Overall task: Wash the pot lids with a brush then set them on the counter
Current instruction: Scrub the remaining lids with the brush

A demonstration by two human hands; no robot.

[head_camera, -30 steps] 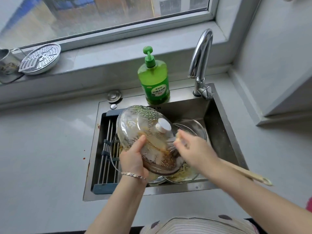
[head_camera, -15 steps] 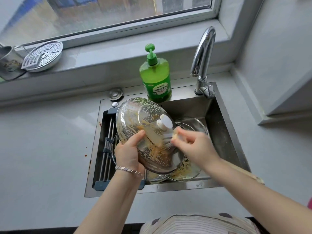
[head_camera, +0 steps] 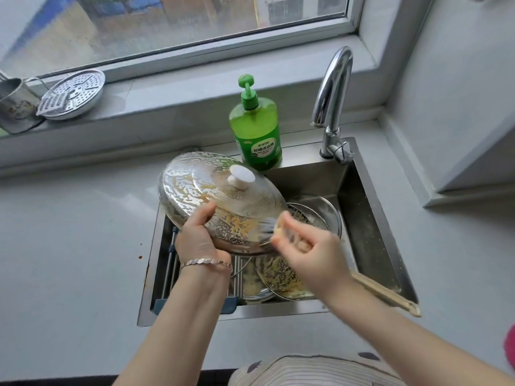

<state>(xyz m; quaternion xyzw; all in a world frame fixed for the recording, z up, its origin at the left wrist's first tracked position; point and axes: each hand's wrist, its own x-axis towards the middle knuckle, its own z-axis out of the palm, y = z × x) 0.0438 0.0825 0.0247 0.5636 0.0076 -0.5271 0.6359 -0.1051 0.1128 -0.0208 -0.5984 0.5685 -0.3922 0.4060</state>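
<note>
- Head view: sink (head_camera: 370,218) is holding other lids (head_camera: 281,277), soiled.
- Lid (head_camera: 200,188) is tilting above the sink, knob up, foam-streaked.
- Left hand (head_camera: 199,240) is gripping the lid's near rim.
- Right hand (head_camera: 315,254), blurred, is grasping the brush (head_camera: 381,293); bristles are touching the lid.

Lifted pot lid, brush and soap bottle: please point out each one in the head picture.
lifted pot lid (head_camera: 195,188), head view, on its soapy dome.
brush (head_camera: 384,295), head view, on the wooden handle.
soap bottle (head_camera: 255,123), head view, on the green body.
</note>
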